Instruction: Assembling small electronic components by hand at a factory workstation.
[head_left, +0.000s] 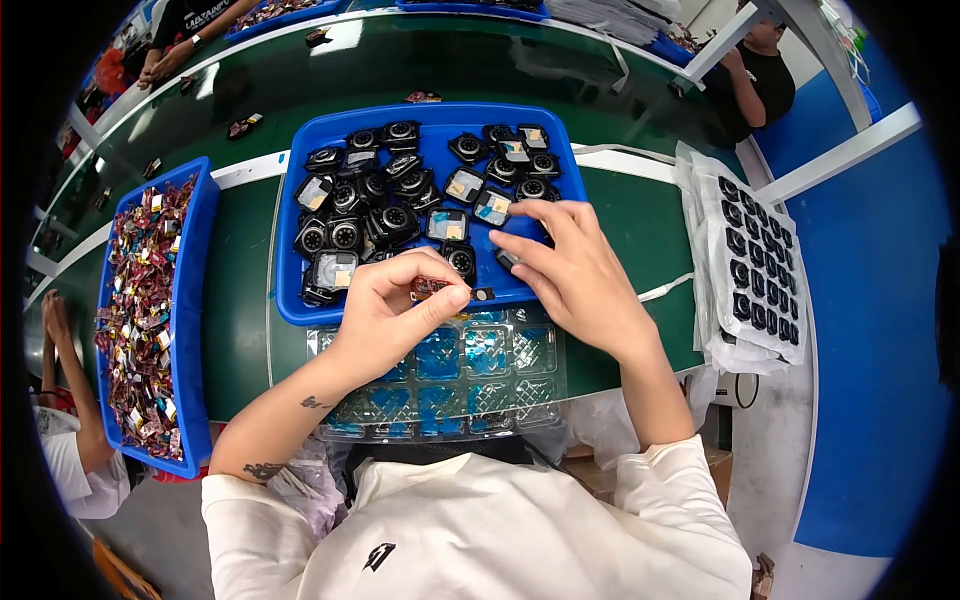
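My left hand (395, 305) is closed, thumb against fingers, pinching a small red circuit board (428, 287) with a dark strip sticking out to the right. My right hand (572, 265) hovers over the right part of a blue tray (287, 270), its fingers spread. The index fingertip is by a black watch case (493, 207) with a pale and blue inside; whether it touches cannot be made out. Below the fingers, a small dark piece (507, 259) is partly hidden. Many more black watch cases (392, 222) lie in the tray, some showing round sensor backs.
Left stands a long blue bin (203, 230) heaped with red circuit boards (145, 310). Clear plastic blister trays (487, 365) lie between me and the blue tray. A white tray (745, 250) of black round parts is at right. Beyond runs a green conveyor (480, 65); other people sit nearby.
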